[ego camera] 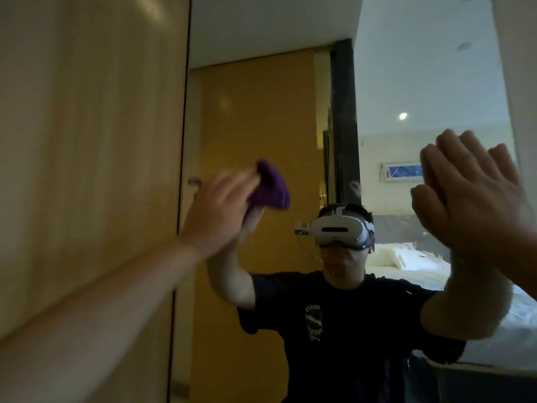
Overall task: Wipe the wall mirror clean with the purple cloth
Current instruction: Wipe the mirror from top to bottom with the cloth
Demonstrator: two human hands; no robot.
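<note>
Left hand [220, 210] gripping; right hand [476, 199] flat, fingers straight.

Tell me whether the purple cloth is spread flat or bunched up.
Bunched up: the purple cloth sits as a crumpled wad gripped in the left hand, against the mirror.

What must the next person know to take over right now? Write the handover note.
Left hand: grips the bunched purple cloth against the wall mirror, near its left edge.
Right hand: flat, fingers straight, on the glass at the right.
Done: cannot tell how much has been wiped; the hand with the cloth is blurred.
Left: smudges show on the glass near the middle; wipe there and over the rest of the mirror.
</note>
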